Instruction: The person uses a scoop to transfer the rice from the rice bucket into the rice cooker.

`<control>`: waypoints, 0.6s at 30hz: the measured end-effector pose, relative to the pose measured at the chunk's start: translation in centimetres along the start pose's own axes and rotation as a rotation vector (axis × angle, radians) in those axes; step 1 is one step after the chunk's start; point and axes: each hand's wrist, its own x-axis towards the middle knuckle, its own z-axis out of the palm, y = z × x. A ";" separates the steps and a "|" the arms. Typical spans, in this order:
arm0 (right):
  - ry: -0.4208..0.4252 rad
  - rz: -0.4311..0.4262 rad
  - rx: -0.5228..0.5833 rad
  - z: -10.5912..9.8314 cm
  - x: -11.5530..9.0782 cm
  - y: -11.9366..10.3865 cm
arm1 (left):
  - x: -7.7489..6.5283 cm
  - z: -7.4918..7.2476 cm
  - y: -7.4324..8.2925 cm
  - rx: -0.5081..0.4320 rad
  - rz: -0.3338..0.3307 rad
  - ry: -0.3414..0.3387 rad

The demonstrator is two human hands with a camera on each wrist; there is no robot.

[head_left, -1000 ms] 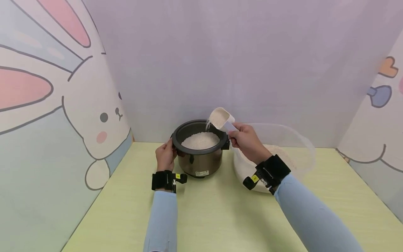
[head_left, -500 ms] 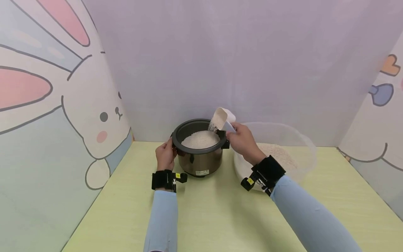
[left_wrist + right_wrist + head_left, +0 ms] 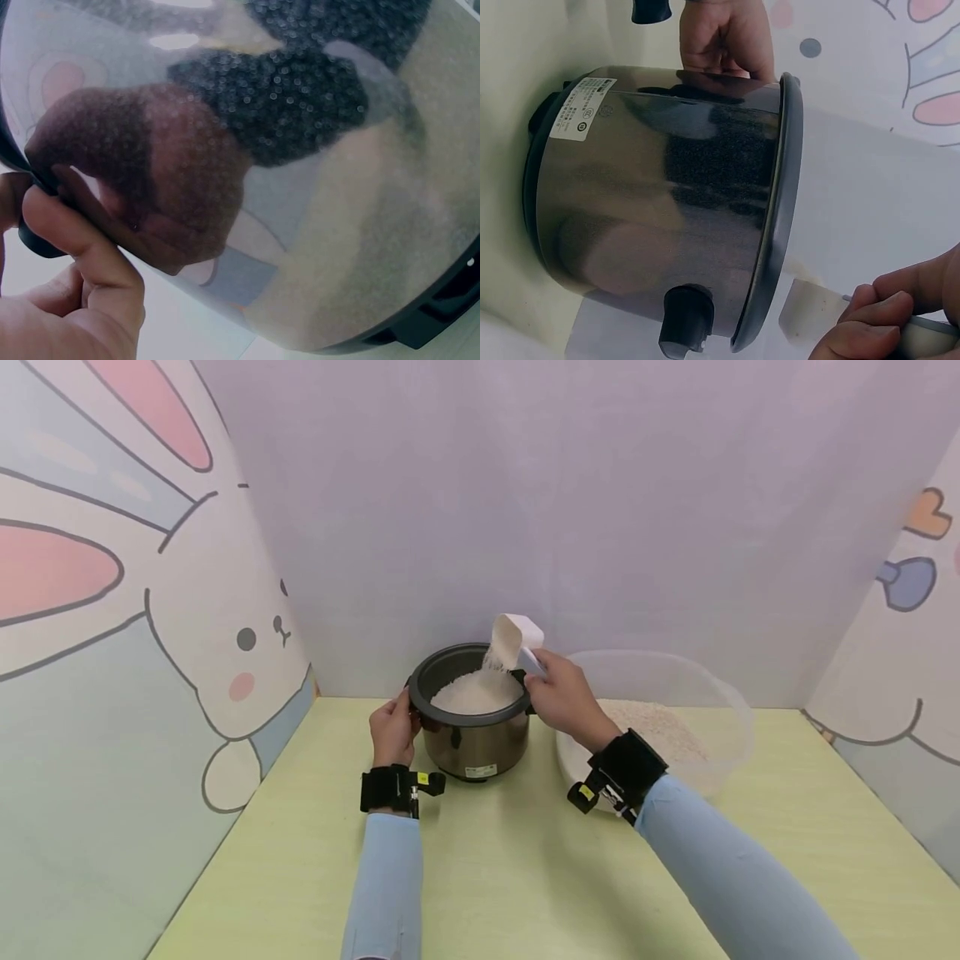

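A rice cooker [image 3: 476,747] with a shiny brown-grey body and dark rim stands upright on the table, with white rice [image 3: 477,693] heaped inside. My left hand [image 3: 393,732] grips its black side handle [image 3: 39,238]; the fingers curl round it in the left wrist view. My right hand [image 3: 564,696] holds the handle of a white scoop [image 3: 525,633] above the cooker's right side. The scoop tilts left, and rice streams from its mouth onto the heap. In the right wrist view the scoop [image 3: 810,311] is partly hidden behind the cooker's rim.
A large translucent tub [image 3: 731,727] holding more rice [image 3: 660,732] stands right of the cooker, partly behind my right forearm. The pale yellow table [image 3: 480,877] meets a lilac back wall [image 3: 570,510]. Cartoon-printed panels [image 3: 247,727] close off both sides.
My right hand has moved left with the scoop, which has tipped further, and the falling rice has shifted left. The left hand stays on the cooker's handle.
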 end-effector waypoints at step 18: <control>0.013 -0.221 -0.125 0.9 0.5 -0.5 | 0.0 0.1 0.0 -0.027 0.010 -0.006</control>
